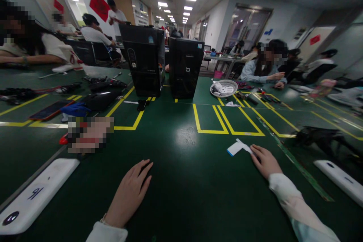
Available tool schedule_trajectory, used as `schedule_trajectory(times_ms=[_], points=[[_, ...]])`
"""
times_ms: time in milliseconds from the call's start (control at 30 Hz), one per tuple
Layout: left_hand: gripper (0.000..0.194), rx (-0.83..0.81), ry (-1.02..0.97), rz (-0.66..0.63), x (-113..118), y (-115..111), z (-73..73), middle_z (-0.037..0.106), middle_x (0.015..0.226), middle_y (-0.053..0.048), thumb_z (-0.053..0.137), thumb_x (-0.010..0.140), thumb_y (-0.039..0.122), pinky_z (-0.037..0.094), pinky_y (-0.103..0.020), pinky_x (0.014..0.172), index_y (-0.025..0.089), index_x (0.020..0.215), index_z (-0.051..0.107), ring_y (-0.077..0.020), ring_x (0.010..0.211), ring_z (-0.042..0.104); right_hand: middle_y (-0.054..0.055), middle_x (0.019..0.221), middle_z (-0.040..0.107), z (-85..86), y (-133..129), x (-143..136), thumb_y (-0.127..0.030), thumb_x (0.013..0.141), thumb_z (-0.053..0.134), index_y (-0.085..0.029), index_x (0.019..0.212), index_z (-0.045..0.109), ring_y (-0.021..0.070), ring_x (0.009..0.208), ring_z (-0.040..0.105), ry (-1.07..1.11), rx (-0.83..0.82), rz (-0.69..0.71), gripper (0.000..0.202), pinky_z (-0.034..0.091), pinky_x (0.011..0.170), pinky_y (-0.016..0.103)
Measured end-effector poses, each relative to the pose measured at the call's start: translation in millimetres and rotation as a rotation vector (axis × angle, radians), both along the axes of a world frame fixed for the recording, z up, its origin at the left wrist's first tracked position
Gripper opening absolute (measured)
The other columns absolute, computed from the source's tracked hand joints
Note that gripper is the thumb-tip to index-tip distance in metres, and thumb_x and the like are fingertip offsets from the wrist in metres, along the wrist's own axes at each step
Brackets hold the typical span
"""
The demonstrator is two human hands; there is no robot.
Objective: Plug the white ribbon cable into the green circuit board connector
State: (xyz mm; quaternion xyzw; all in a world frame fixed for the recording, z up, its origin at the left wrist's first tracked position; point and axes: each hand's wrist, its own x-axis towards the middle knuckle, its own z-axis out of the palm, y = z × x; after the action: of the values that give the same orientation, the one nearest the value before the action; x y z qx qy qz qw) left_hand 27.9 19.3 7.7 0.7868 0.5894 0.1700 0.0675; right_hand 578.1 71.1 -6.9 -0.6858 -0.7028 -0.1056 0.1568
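Note:
My right hand (pixel 265 160) is at the right of the green table, fingers pinched on one end of a folded white flat ribbon cable (pixel 236 148). The cable's far end has a blue edge and points left, lying on or just over the tabletop. Nothing is in my left hand (pixel 131 189), which rests palm down on or close to the table, its fingers loosely stretched and apart. A wide gap of bare green surface lies between the two hands.
Two black computer cases (pixel 185 68) stand at the back. Yellow tape (pixel 212 132) marks boxes on the table (pixel 181 181). A round white basket (pixel 236 87) holds white pieces. White devices lie left (pixel 42 193) and right (pixel 340 181). Tools and people are on both sides.

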Motion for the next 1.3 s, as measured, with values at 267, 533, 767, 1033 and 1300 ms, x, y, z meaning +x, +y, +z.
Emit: schedule_trajectory(times_ms=[267, 533, 767, 1033, 1300], points=[[0.049, 0.045, 0.026, 0.177, -4.6, 0.4, 2.4, 0.055, 0.133, -0.013, 0.035, 0.091, 0.041, 0.043, -0.050, 0.101, 0.017, 0.126, 0.058, -0.0293, 0.123, 0.050, 0.015, 0.123, 0.059, 13.7, 31.2, -107.4, -0.033, 0.091, 0.040, -0.016, 0.121, 0.061, 0.0266, 0.114, 0.054, 0.080, -0.015, 0.386, 0.040, 0.046, 0.096, 0.047], [0.055, 0.041, 0.073, 0.331, -3.0, -1.0, 11.4, 0.054, 0.130, -0.016, 0.027, 0.090, 0.040, 0.044, -0.049, 0.099, 0.010, 0.126, 0.057, -0.0303, 0.120, 0.051, 0.016, 0.124, 0.057, 23.3, 34.8, -216.1, -0.023, 0.090, 0.044, -0.014, 0.124, 0.056, 0.0263, 0.115, 0.051, 0.110, -0.070, 0.688, 0.037, 0.046, 0.094, 0.049], [0.056, 0.044, 0.091, 0.410, -19.4, -0.5, 8.2, 0.053, 0.131, -0.016, 0.028, 0.090, 0.043, 0.046, -0.050, 0.095, 0.012, 0.128, 0.055, -0.0316, 0.119, 0.051, 0.013, 0.131, 0.053, 30.3, 1.8, -284.3, -0.024, 0.088, 0.047, -0.016, 0.129, 0.051, 0.0245, 0.119, 0.048, 0.176, -0.194, 0.870, 0.042, 0.042, 0.098, 0.046], [0.055, 0.018, 0.035, 0.239, -50.4, 7.9, -3.8, 0.052, 0.135, -0.014, 0.034, 0.088, 0.048, 0.043, -0.050, 0.099, 0.017, 0.130, 0.054, -0.0302, 0.123, 0.049, 0.009, 0.142, 0.046, 46.4, -32.8, -310.9, -0.027, 0.089, 0.046, -0.018, 0.138, 0.042, 0.0222, 0.126, 0.041, 0.164, -0.346, 1.002, 0.050, 0.034, 0.105, 0.042], [0.056, -0.004, 0.039, 0.253, -52.0, 7.5, -5.2, 0.050, 0.137, -0.014, 0.034, 0.088, 0.047, 0.043, -0.052, 0.098, 0.016, 0.132, 0.052, -0.0317, 0.125, 0.047, 0.008, 0.145, 0.042, 58.2, -31.8, -308.0, -0.030, 0.089, 0.047, -0.021, 0.143, 0.034, 0.0221, 0.130, 0.038, 0.182, -0.410, 1.033, 0.056, 0.033, 0.106, 0.043]])
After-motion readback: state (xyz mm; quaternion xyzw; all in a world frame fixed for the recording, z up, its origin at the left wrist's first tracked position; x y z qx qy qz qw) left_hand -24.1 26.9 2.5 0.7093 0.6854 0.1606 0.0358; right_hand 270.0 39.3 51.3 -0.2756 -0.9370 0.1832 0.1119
